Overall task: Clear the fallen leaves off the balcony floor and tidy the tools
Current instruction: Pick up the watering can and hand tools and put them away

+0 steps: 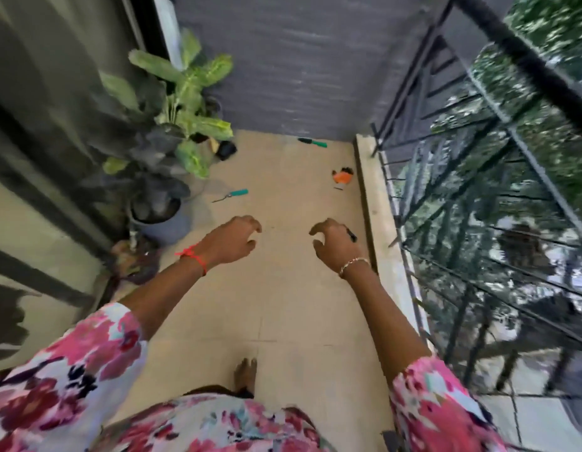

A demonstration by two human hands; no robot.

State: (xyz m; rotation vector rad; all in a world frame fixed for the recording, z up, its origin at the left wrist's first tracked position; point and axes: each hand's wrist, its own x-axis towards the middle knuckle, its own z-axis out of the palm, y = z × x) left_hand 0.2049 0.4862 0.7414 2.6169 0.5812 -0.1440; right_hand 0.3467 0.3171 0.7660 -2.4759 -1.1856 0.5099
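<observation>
Tool w/ teal handle (231,195) on floor (283,305) ahead of L grip (231,240), apart.

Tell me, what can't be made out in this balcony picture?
All in the head view:
- Dark thing by the right hand: mostly hidden by the hand; held or lying below it, cannot tell.
- Orange thing: too small and blurred to name.
- Green tool at the far wall: working end too small to identify.
- Ground under the plants: hidden by their leaves.
</observation>
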